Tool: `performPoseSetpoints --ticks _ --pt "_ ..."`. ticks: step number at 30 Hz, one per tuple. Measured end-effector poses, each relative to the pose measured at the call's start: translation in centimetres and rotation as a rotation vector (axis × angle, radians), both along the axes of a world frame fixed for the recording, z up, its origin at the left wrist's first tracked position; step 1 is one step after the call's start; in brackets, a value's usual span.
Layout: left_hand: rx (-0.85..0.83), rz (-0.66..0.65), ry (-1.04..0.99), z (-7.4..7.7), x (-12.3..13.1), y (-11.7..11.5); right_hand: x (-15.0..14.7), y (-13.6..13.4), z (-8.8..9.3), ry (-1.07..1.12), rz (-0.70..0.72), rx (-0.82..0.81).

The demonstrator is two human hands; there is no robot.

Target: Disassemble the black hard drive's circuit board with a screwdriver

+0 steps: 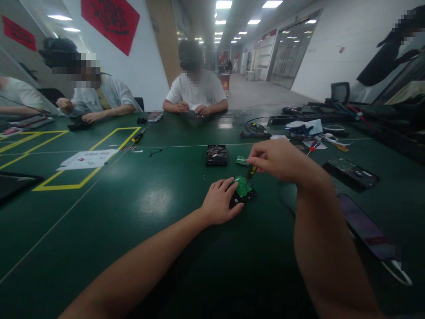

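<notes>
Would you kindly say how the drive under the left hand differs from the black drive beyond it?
The near drive has a green board facing up; the far drive shows none. The left hand rests on the near drive; none touches the far drive. Both have black cases and lie on the table.
</notes>
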State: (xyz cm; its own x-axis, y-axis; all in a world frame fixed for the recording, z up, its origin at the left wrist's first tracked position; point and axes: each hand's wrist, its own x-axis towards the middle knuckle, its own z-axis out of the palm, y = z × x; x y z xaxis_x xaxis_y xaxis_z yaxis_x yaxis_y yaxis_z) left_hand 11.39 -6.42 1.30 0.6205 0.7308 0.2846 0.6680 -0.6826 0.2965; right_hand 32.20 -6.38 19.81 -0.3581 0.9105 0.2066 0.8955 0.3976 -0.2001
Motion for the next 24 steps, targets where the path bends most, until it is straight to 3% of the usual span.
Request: performPoseSetpoints --ticks 5,12,24 --pt "-0.012 0.015 0.013 0.1 0.1 -0.1 0.4 -0.2 -0.7 0.004 0.064 0.003" --pt "0.001 0.111 0.015 -0.3 0.1 0.4 0.6 0.1 -1.0 0.010 -0.012 0.045" --pt "0.019 0.190 0.013 -0.7 0.2 0.8 -0.7 1.5 -1.9 0.019 0.023 0.167"
